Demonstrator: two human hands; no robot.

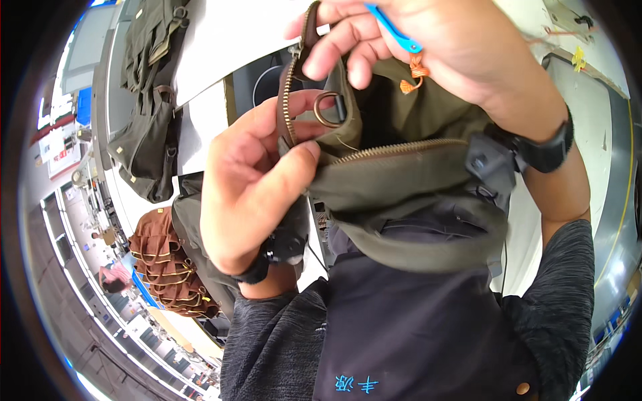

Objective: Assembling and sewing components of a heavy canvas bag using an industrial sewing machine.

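An olive-green cloth bag with a brass zipper gapes open before me. My left hand is closed on its edge, thumb on the outside near a metal D-ring. Above it, my right hand has its fingers curled beside the dark zipper end; how firmly they grip that end is not clear. A slim blue tool with a knotted orange cord lies held across the right hand's fingers and palm. Its working end is hidden.
More olive bags lie on the left side of the white table. A heap of brown bags with yellow trim is below them. A yellow object sits at the far right. Dark devices are strapped to my wrists.
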